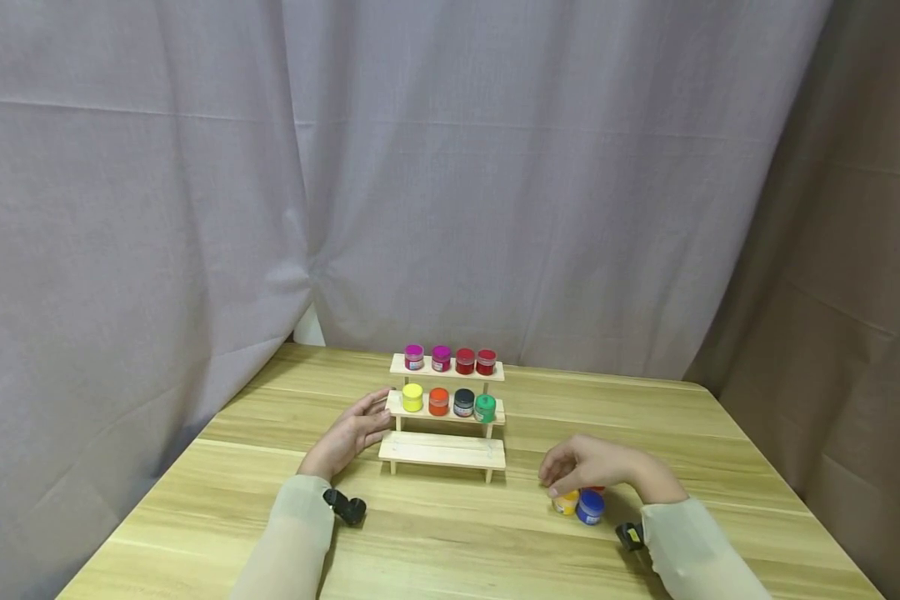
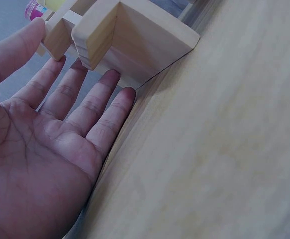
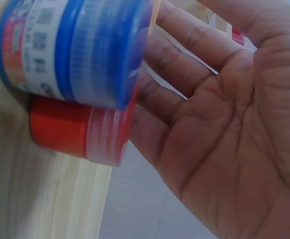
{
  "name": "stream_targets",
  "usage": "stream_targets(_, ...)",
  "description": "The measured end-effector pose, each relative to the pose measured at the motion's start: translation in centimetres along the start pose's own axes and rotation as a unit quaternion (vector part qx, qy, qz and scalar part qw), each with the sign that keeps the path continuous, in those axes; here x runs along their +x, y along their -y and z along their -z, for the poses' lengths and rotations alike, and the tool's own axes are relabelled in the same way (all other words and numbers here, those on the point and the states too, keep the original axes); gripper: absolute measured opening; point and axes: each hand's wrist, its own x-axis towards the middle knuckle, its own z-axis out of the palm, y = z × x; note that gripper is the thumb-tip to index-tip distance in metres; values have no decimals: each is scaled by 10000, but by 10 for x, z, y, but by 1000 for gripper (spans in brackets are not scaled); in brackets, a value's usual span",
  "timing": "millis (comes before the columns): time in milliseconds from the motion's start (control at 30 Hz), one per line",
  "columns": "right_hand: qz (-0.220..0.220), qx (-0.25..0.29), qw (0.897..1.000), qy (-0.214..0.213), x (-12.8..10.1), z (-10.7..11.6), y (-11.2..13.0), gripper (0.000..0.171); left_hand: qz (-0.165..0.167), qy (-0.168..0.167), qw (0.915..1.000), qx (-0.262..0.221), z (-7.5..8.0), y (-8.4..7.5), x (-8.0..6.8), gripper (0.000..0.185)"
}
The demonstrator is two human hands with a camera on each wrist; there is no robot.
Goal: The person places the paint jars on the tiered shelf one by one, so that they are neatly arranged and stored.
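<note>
A three-step wooden rack [image 1: 442, 450] stands mid-table with small paint jars on its upper two steps. Magenta jars [image 1: 441, 358] and red jars [image 1: 465, 361] line the top step. Along the middle step are a yellow jar [image 1: 412, 397], an orange-red jar [image 1: 438, 402], a black jar [image 1: 463, 402] and a green jar [image 1: 485, 408]. My left hand [image 1: 352, 433] reaches to the rack's left side, fingers extended at its end. My right hand [image 1: 592, 465] hovers low over a yellow-orange jar [image 1: 566, 503], thumb at its lid, fingers loosely bent. Beside it are a blue jar [image 1: 590, 507] and a red-orange jar [image 3: 65, 128].
The wood-grain table [image 1: 435, 546] carries the rack and jars. Its back edge meets a grey curtain [image 1: 495, 192], and a brownish curtain [image 1: 855, 275] hangs along the right. Dark wrist cameras [image 1: 348, 507] sit on both wrists.
</note>
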Motion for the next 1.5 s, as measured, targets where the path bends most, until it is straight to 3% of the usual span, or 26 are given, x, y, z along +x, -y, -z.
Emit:
stream_targets(433, -136, 201, 9991, 339, -9, 5, 1, 27, 53, 23, 10000, 12, -1, -2, -1, 69)
stream_targets(1067, -180, -225, 9996, -24, -7, 6, -2, 24, 97, -5, 10000, 12, 0, -1, 0, 67)
stream_targets(1300, -199, -7, 9997, -103, -5, 6, -6, 33, 98, -14, 10000, 8, 0, 0, 0, 66)
stream_targets(1500, -133, 75, 9998, -131, -4, 6, -9, 29, 97, -45, 9999, -35, 0, -1, 0, 67)
